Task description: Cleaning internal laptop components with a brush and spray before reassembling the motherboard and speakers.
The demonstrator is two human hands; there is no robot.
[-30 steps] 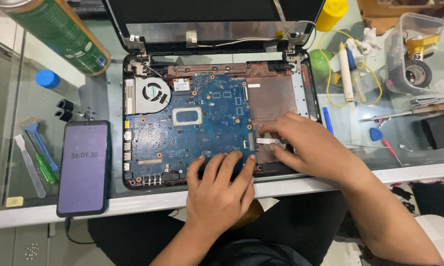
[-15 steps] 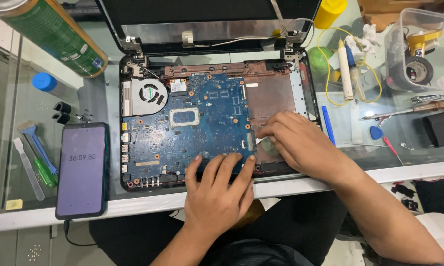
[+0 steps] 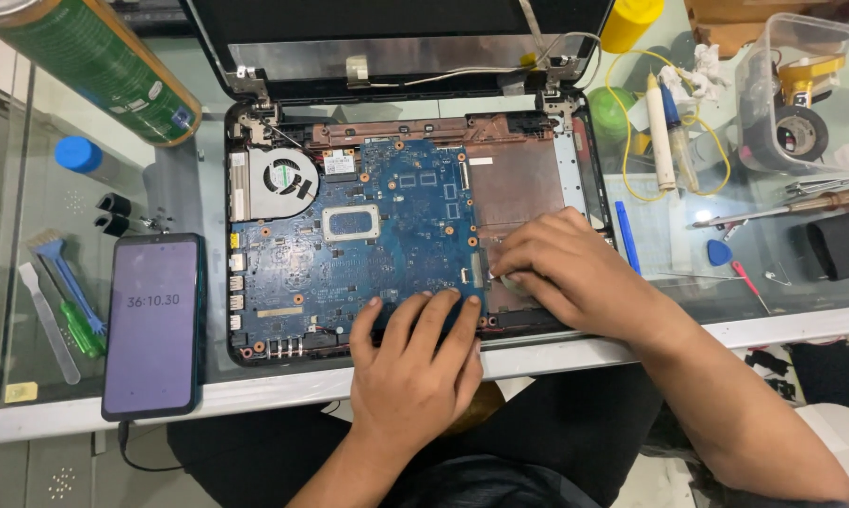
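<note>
Fingers (image 3: 415,315) of left hand (image 3: 410,376) spread flat, pressing near edge of blue motherboard (image 3: 368,245) inside opened laptop base (image 3: 246,348) at centre of glass counter (image 3: 669,235). Right hand (image 3: 566,273) curled at board's right edge, fingertips bunched on small pale ribbon connector (image 3: 511,279); whether pinching it, cannot tell. Cooling fan (image 3: 288,179) far left; phone (image 3: 153,325) left of base.

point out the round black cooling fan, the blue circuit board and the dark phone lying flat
round black cooling fan (image 3: 287,177), head view, on its hub
blue circuit board (image 3: 401,230), head view, bare middle
dark phone (image 3: 152,325), head view, on its screen
</note>
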